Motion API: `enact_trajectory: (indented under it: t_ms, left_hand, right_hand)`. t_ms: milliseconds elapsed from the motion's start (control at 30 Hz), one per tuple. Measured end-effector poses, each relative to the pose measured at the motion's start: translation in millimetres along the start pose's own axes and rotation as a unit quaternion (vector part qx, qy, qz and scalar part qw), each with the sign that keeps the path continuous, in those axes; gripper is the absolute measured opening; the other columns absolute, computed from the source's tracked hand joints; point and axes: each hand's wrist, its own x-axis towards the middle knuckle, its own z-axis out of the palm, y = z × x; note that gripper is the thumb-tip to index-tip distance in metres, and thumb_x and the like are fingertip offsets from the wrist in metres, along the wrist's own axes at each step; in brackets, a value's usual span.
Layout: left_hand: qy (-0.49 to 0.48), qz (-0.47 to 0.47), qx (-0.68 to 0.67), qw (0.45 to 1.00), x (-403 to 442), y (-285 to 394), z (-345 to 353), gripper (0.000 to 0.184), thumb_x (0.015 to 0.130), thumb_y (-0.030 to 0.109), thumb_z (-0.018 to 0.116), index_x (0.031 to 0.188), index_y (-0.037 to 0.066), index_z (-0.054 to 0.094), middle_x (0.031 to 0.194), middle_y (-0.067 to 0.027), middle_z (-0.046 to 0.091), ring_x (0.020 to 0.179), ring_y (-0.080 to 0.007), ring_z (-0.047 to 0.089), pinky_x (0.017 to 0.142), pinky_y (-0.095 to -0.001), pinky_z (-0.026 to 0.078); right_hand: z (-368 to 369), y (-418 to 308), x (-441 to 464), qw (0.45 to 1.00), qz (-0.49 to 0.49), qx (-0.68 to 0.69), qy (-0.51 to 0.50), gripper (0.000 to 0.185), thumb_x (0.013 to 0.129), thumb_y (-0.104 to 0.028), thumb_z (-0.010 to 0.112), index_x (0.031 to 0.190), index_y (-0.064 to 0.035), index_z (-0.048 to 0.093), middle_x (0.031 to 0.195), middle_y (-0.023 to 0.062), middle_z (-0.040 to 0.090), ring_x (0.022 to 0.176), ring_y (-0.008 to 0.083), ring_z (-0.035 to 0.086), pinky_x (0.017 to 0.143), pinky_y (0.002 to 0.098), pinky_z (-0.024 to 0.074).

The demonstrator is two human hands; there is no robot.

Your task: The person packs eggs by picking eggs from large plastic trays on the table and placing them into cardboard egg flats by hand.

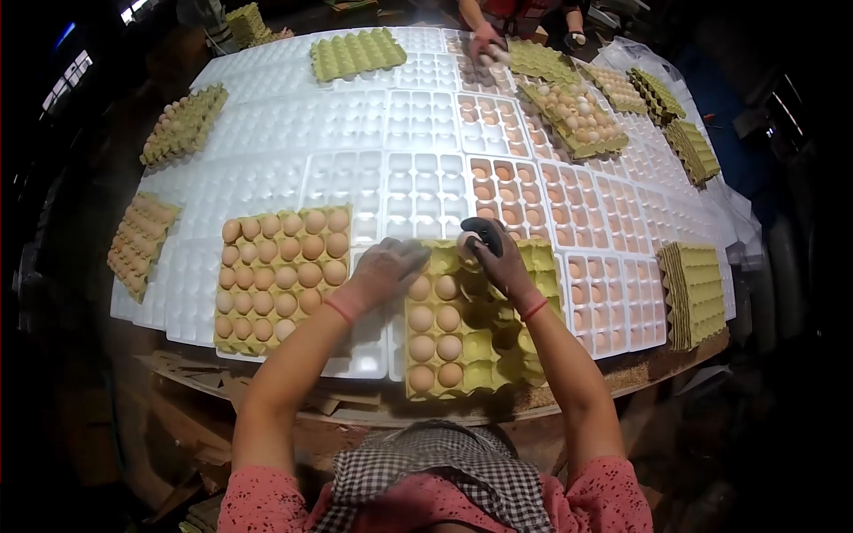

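My right hand (496, 256), in a glove with dark fingertips, is closed on an egg (466, 245) above the upper part of a yellow-green egg tray (480, 377). Two columns of eggs stand on the left side of that tray; many cups to the right are bare. My left hand (391, 266), gloved, rests at the tray's upper left corner, beside an egg; its fingertips are partly blurred, and I cannot make out whether they hold anything. To the left lies a tray full of eggs (284, 277). White plastic trays (426, 191) spread out beyond my hands.
Egg-filled white trays (506, 191) lie ahead and right. Stacked pulp trays (697, 293) stand at the right edge. More egg trays (140, 244) sit at the left edge. A co-worker's hand (486, 40) reaches in across the table, near a heaped egg tray (582, 115).
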Motion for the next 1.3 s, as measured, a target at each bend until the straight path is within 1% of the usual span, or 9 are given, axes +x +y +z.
enact_trajectory:
  t_ms: [133, 200, 267, 400, 533, 767, 1000, 1100, 1300]
  left_hand:
    - [-0.031, -0.042, 0.067, 0.996, 8, 4, -1, 0.049, 0.089, 0.021, 0.062, 0.137, 0.015, 0.054, 0.132, -0.0112, 0.058, 0.120, -0.0300, 0.054, 0.103, -0.0418, 0.043]
    - [0.062, -0.113, -0.259, 0.957, 5, -10, 6, 0.046, 0.093, 0.022, 0.061, 0.137, 0.012, 0.053, 0.133, -0.0091, 0.058, 0.118, -0.0255, 0.057, 0.098, -0.0367, 0.048]
    - [0.163, -0.130, -0.629, 0.749, -12, -21, 13, 0.043, 0.095, 0.032, 0.060, 0.129, 0.006, 0.057, 0.128, -0.0057, 0.057, 0.110, -0.0162, 0.058, 0.088, -0.0331, 0.050]
    - [0.052, -0.096, -0.175, 0.979, -28, -4, 6, 0.042, 0.091, 0.039, 0.061, 0.124, 0.013, 0.058, 0.120, -0.0082, 0.059, 0.102, -0.0236, 0.064, 0.083, -0.0355, 0.054]
    - [-0.120, -0.089, 0.063, 0.987, -16, 38, 0, 0.051, 0.086, 0.039, 0.068, 0.132, 0.019, 0.057, 0.135, -0.0134, 0.056, 0.110, -0.0320, 0.064, 0.094, -0.0408, 0.051]
    - [0.169, -0.148, -0.211, 0.951, -9, -8, -33, 0.048, 0.080, 0.009, 0.072, 0.127, 0.005, 0.060, 0.124, -0.0138, 0.063, 0.105, -0.0303, 0.066, 0.092, -0.0370, 0.053]
    - [0.137, -0.160, -0.118, 0.970, 71, -63, -13, 0.036, 0.090, 0.024, 0.064, 0.123, 0.011, 0.061, 0.115, -0.0140, 0.065, 0.102, -0.0347, 0.064, 0.086, -0.0410, 0.052]
    - [0.198, -0.130, -0.057, 0.970, 95, -63, -14, 0.035, 0.093, 0.024, 0.059, 0.126, 0.011, 0.060, 0.115, -0.0167, 0.063, 0.105, -0.0360, 0.061, 0.090, -0.0425, 0.050]
    - [0.124, -0.094, -0.031, 0.987, 70, -42, -29, 0.042, 0.093, 0.022, 0.055, 0.131, 0.005, 0.054, 0.122, -0.0196, 0.058, 0.115, -0.0340, 0.055, 0.098, -0.0418, 0.045]
  right_hand:
    - [3, -42, -18, 0.921, 0.008, -0.331, -0.207, 0.044, 0.086, -0.030, 0.067, 0.123, -0.0074, 0.057, 0.112, 0.0155, 0.064, 0.101, 0.0318, 0.064, 0.087, 0.0414, 0.0514]
    - [0, -42, -23, 0.862, 0.032, -0.416, -0.289, 0.048, 0.085, -0.033, 0.068, 0.125, -0.0078, 0.056, 0.114, 0.0153, 0.063, 0.101, 0.0323, 0.064, 0.087, 0.0418, 0.0514]
    - [-19, -40, -28, 0.969, 0.090, -0.151, -0.173, 0.051, 0.084, -0.038, 0.068, 0.127, -0.0125, 0.055, 0.120, 0.0151, 0.059, 0.098, 0.0324, 0.066, 0.087, 0.0433, 0.0514]
    - [-23, -61, -44, 0.926, -0.055, -0.290, -0.233, 0.038, 0.086, -0.038, 0.067, 0.120, -0.0214, 0.061, 0.121, 0.0128, 0.057, 0.089, 0.0313, 0.067, 0.070, 0.0403, 0.0564]
    - [11, -45, -62, 0.841, -0.148, -0.449, -0.265, 0.020, 0.081, -0.032, 0.067, 0.087, -0.0126, 0.065, 0.119, 0.0123, 0.055, 0.079, 0.0302, 0.065, 0.063, 0.0427, 0.0550]
    - [-22, -49, 2, 0.954, -0.041, -0.257, -0.152, 0.032, 0.089, -0.036, 0.067, 0.110, -0.0122, 0.063, 0.121, 0.0155, 0.059, 0.088, 0.0329, 0.068, 0.076, 0.0409, 0.0565]
    - [14, 0, 107, 0.847, 0.060, -0.420, -0.321, 0.038, 0.093, -0.043, 0.058, 0.111, -0.0100, 0.063, 0.108, 0.0156, 0.067, 0.097, 0.0344, 0.066, 0.085, 0.0446, 0.0500]
    - [25, 6, 128, 0.940, 0.045, -0.327, -0.090, 0.036, 0.094, -0.038, 0.057, 0.116, -0.0096, 0.061, 0.111, 0.0151, 0.065, 0.099, 0.0346, 0.065, 0.085, 0.0460, 0.0501]
    - [20, 4, 92, 0.914, -0.090, -0.379, -0.110, 0.032, 0.086, -0.025, 0.065, 0.115, -0.0138, 0.063, 0.116, 0.0158, 0.058, 0.110, 0.0347, 0.054, 0.094, 0.0453, 0.0417]
